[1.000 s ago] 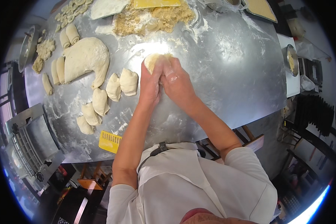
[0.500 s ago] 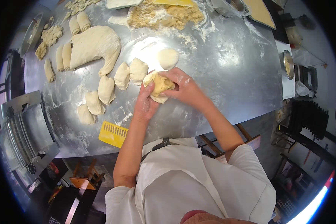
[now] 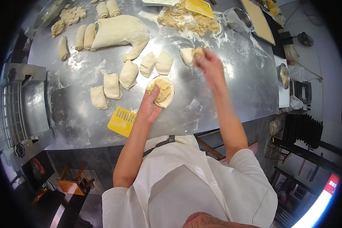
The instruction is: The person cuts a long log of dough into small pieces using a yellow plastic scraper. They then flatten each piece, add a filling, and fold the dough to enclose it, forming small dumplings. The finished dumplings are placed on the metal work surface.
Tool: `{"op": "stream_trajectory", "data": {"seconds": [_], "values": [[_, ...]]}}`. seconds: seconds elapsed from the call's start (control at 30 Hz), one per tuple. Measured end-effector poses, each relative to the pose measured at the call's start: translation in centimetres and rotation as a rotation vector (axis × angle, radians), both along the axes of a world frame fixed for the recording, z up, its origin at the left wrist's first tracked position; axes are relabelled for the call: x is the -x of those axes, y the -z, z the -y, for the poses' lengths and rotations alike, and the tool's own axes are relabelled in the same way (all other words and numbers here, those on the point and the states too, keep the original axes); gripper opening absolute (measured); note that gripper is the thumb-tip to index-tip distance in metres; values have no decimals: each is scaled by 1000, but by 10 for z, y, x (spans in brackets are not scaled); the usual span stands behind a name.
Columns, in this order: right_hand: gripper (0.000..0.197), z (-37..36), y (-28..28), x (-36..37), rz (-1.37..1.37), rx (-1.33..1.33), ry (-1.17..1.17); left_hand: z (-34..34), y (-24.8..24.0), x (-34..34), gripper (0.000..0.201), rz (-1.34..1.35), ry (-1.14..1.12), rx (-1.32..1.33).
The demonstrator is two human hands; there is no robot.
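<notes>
My left hand (image 3: 150, 107) is closed around a flattened round of dough (image 3: 171, 86), its thumb resting on top. Yellowish crumbly filling (image 3: 164, 90) covers the middle of that round. Farther off and to the right, my right hand (image 3: 212, 69) pinches a small lump of the same filling (image 3: 198, 52) above the steel table. Just left of those fingers lies another pale dough piece (image 3: 186, 57), partly hidden by them. Two cut dough pieces (image 3: 163, 62) rest beyond my left hand, and several more (image 3: 112, 86) run off to its left.
A large dough slab (image 3: 117, 32) and dough rolls (image 3: 89, 37) lie at the far left. A filling pile (image 3: 186, 21) with a yellow scraper (image 3: 200, 7) is at the back. Another yellow scraper (image 3: 122, 121) lies beside my left forearm. A metal bowl (image 3: 283, 75) stands right.
My right hand has left the filled dough round and moved away to the right with a lump of filling. My left hand still holds the round. The whole view has shifted.
</notes>
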State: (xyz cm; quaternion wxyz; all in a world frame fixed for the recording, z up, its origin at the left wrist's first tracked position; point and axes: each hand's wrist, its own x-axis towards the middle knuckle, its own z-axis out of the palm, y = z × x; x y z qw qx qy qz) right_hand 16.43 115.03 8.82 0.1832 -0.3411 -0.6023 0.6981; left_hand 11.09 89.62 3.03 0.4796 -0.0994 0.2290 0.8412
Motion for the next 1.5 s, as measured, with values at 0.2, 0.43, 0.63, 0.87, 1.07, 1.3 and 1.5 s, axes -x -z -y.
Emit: {"op": "stream_trajectory", "data": {"seconds": [0.2,0.43,0.63,0.87,1.07,1.3,1.5], "values": [[74,-50,1,19,222,-959,-24,32,-23,9,62,-83,55,-98],[115,117,-13,-45,230,-701,-763,46,-24,7,57,73,80,-62],[116,149,-8,-44,51,-375,-532,34,-40,-2,50,-81,248,150],[95,122,3,-48,-96,-809,-552,-6,-34,-23,46,-454,282,485],[70,95,0,-76,-92,-11,-412,-2,-92,-21,44,-87,449,326],[90,75,17,-75,-38,-485,-750,-17,-56,-53,55,68,271,375],[106,65,6,-88,29,-333,-740,-29,-41,-64,47,54,224,271]]}}
